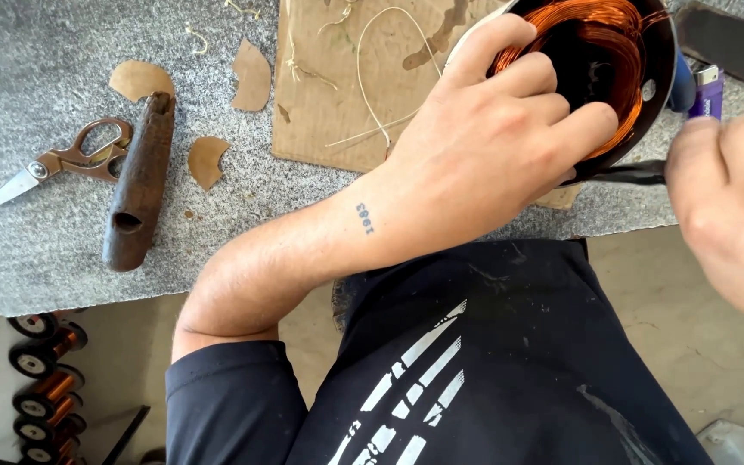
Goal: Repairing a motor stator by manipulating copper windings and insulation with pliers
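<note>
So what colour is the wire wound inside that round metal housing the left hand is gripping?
Shiny copper-orange. The wire coil shows best in the head view, inside the housing under the left hand.

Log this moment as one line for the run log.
left hand: fingers inside copper winding of round motor housing | right hand: grips dark tool at housing | scissors lie idle

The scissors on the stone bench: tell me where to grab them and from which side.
Grip the scissors by the brown looped handles at their right end, coming from above. They lie flat with the pointed blades aimed left, and the wooden handle lies close on their right.
</note>
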